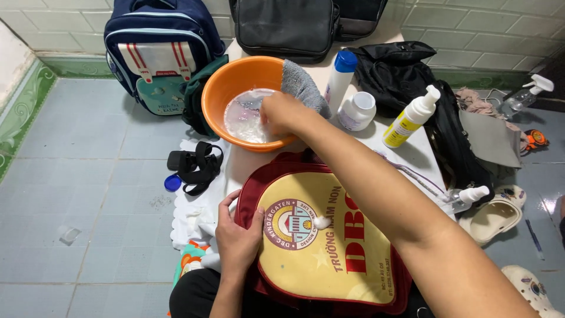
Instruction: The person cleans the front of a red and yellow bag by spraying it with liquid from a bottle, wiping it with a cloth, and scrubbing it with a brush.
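The maroon-and-yellow child's backpack [326,247] lay flat across the person's lap at 6 o'clock, its yellow front panel facing up and carrying a small dab of white foam [322,222] beside the round emblem. By the look of it the cleaning was barely begun: one spot soaped, the rest of the panel dry and unscrubbed. At 12 o'clock from the bag, the orange basin [226,88] of sudsy water sat on the white surface [426,154], a grey cloth [301,87] draped over its rim. The right hand [282,112] reached into the basin, fingers curled down at the water; whether they pinched anything, I could not tell. The left hand [236,238] clamped the backpack's left edge at 9 o'clock, grip pressed together on the maroon trim. A yellow pump bottle [410,119] stood at 2 o'clock.
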